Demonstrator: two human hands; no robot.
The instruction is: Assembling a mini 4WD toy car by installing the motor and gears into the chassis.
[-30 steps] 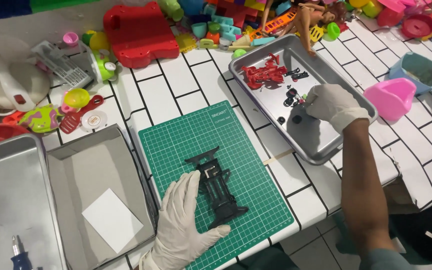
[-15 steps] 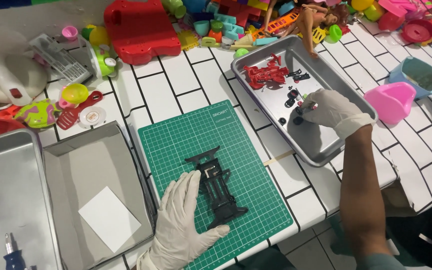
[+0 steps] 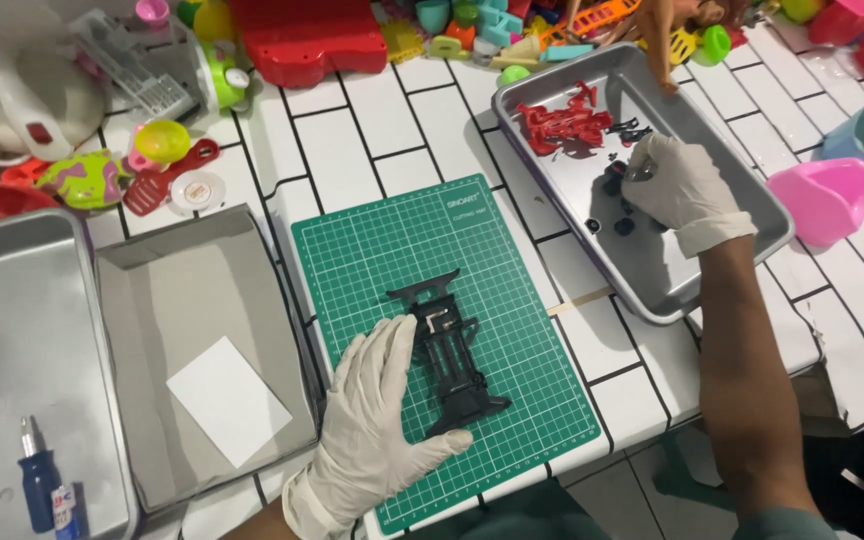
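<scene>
Shifted toward two o'clock, right hand (image 3: 680, 185) pinches small black parts (image 3: 620, 205) in the tray (image 3: 742, 250); left hand (image 3: 377, 420), open, steadies the part-built black chassis (image 3: 447, 350).

Both hands wear thin, wrinkled white disposable gloves, the left hand (image 3: 377, 425) at lower centre of the frame, the right hand (image 3: 682, 185) at upper right, cuffs bunched at the wrists, forearms bare.

Black chassis (image 3: 447, 355) on green gridded mat (image 3: 512, 300); white-gloved hands; seemingly red parts (image 3: 562, 125).
</scene>
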